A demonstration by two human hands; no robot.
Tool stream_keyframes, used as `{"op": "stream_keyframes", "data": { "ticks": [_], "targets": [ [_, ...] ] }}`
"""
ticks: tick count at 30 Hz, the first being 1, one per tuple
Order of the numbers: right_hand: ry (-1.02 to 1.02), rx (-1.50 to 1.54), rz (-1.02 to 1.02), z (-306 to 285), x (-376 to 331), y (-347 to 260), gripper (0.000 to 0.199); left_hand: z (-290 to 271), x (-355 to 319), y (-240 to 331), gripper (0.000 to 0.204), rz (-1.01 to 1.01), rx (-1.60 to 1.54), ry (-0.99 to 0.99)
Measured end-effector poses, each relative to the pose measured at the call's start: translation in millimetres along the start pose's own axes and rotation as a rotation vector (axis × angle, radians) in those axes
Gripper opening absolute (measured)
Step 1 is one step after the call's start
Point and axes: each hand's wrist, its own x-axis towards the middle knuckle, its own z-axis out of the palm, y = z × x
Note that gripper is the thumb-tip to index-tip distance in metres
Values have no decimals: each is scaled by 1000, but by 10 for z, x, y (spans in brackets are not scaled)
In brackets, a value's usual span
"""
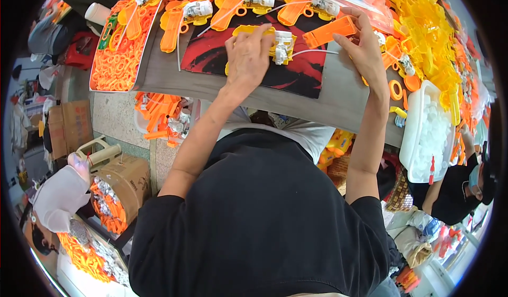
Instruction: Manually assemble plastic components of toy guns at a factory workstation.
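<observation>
Pressing left hand (247, 59) on yellow shell (264, 37); right hand (365, 51) holding orange piece (330, 31).

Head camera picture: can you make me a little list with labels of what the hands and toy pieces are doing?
Left hand: left hand presses on a yellow toy shell with a white mechanism
Right hand: right hand holds an orange toy shell
Work surface: red and black mat on a grey table
Lined up behind: more yellow and orange shells with white mechanisms
Left side: tray of orange rings
Right side: white tub of pale pieces, yellow parts pile
Nearby: other people at work
</observation>
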Motion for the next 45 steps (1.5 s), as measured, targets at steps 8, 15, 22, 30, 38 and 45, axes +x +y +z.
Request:
{"op": "stream_keyframes", "data": {
  "ticks": [8,15,22,30,38,45],
  "targets": [
    [181,134,83,119,-20,53,30,-79,-30,362,56,173,-196,-68],
    [-22,-464,-753,810,-252,-703,37,-549,-251,31,55,-461,-1015,-20],
    [193,-388,-519,1040,-647,-407,47,-643,-330,-50,65,-415,-753,-231],
    [56,-19,68,916,-666,-90,42,-468,-363,130,49,-55,-127,-53],
    [-251,-577,-457,934,-290,-308,45,-536,-347,-83,45,7,-136,-111],
    [-113,36,-29,1004,-179,-189,24,-225,-522,128,31,-71,130,145]
  ]
}}
